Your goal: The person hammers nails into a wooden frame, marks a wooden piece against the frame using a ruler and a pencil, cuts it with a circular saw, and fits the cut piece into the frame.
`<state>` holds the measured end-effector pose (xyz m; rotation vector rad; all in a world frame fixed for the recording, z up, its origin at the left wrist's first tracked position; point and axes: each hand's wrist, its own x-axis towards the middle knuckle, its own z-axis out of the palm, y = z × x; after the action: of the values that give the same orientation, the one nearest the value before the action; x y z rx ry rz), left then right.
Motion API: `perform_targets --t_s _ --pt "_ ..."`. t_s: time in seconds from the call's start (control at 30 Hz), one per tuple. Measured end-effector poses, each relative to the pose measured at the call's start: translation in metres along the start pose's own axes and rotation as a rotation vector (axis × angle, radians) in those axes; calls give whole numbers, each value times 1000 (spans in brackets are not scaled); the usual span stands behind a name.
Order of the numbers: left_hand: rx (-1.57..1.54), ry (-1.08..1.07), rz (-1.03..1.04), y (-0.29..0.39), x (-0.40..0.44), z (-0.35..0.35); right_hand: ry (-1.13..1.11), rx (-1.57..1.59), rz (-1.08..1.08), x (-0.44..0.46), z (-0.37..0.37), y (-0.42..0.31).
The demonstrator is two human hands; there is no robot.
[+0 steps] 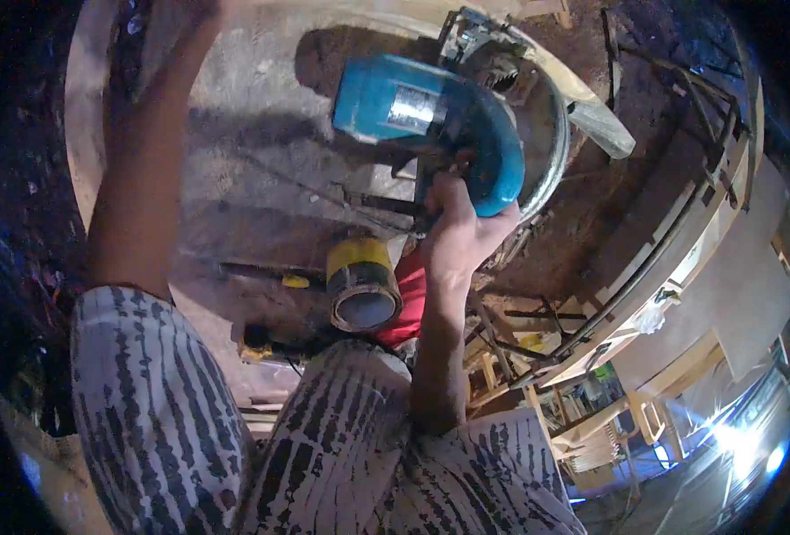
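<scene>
My right hand (466,227) is wrapped round the handle of a teal power saw (382,102), with a silver label on its motor housing. The saw's round guard curves to the right of the handle, and a toothed part shows near its top. A pale length of wood (602,127) sticks out on the guard's far right side. My left forearm (150,192) reaches up the left side to the top edge, where the hand leaves the view. Below the saw is a yellow and dark cylinder (364,283) with a pale round end, beside something red (410,299).
A pale board (350,12) runs along the top. At the right stand a long bench-like frame (627,308) with dark metal bars and large brown sheets (716,294). Wooden pieces (591,432) are stacked lower right, near a bright lamp (734,437).
</scene>
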<state>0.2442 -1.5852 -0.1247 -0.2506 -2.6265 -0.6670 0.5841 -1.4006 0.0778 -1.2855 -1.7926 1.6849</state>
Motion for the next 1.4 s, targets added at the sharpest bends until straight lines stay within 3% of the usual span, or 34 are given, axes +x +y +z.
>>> perform_targets --t_s 0.2,0.23,0.27,0.33,0.37,0.43,0.47,0.53,0.57,0.63,0.73,0.87,0.93,1.17,1.23,1.27,1.33,1.37,1.4 --pt "-91 73 180 1 -3 0 46 40 5 0 8 -3" --pt "-104 17 48 0 -5 5 28 27 10 -1 9 -3" --pt "-110 21 53 -7 -6 15 9 10 13 -1 9 -5" --pt "-141 118 260 -22 5 38 16 -28 -24 1 14 -6" --pt "-146 120 262 -24 9 42 38 0 -4 -1 18 -6" --pt "69 -342 -151 -17 1 27 63 11 18 -5 21 0" --pt "74 -350 -161 -24 -4 25 63 2 11 -6 20 5" --pt "88 -15 271 -28 0 27 67 77 -3 -2 22 7" --pt "81 -14 267 -26 -2 29 66 62 -19 -3 22 7" --pt "292 -268 -57 -4 -2 9 77 51 -18 -5 25 5" --pt "284 -434 65 7 1 -16 84 15 -31 -3 25 4" --pt "296 -434 159 4 -1 -12 95 -14 -51 -4 23 3" --pt "250 -328 14 0 1 -5 94 -23 -52 -4 22 3" --pt "217 -72 91 -21 -10 20 143 -94 -36 -3 24 1" --pt "136 -295 -25 -17 -8 16 148 -77 -24 -3 26 1" --pt "134 -298 -26 -13 -6 16 145 -64 -28 -2 25 1" --pt "-93 -311 -354 11 1 10 108 -22 -33 -2 22 1" --pt "-98 -309 -349 10 1 14 91 -3 -37 0 23 1" --pt "-177 -113 -151 8 0 15 74 15 -40 1 24 0"
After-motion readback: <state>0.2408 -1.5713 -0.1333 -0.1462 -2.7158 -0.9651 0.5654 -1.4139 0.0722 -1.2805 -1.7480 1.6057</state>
